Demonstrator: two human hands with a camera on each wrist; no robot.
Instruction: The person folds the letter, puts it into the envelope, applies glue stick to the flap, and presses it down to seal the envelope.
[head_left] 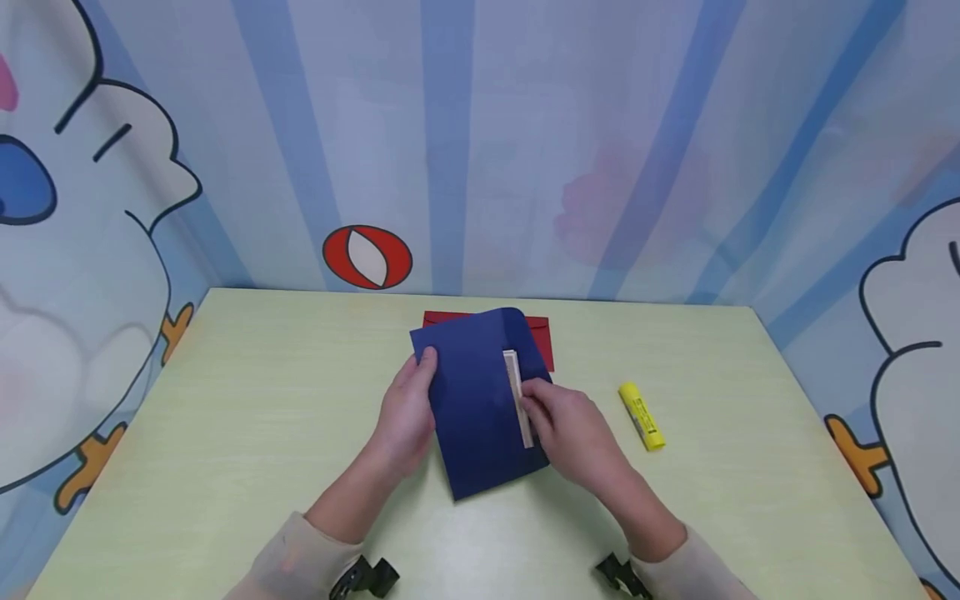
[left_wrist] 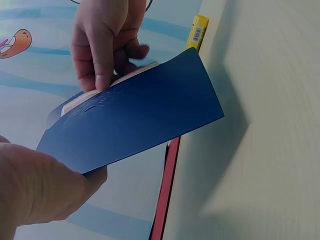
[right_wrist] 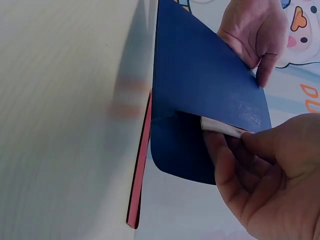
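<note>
"above the pale table [head_left: 262, 467], between two hands, i see a blue envelope [head_left: 472, 400]. how far is the work, in your opinion?"

"near the middle, i would judge. the flap [head_left: 532, 342] is open, and the pale paper bundle [head_left: 517, 400] sits partly inside, with one edge outside. whether it goes in or comes out, i cannot tell. if it goes in, what remains is to push it deeper and to close the flap."

"and the hands?"

"the left hand [head_left: 405, 408] grips the envelope at its left edge, with the thumb on top. the right hand [head_left: 573, 429] pinches the paper bundle between thumb and fingers."

"which way does the envelope point?"

"its long axis runs from near to far, and the far end leans to the left. the opening and the flap face right. the bundle's visible edge lies along this opening."
</note>
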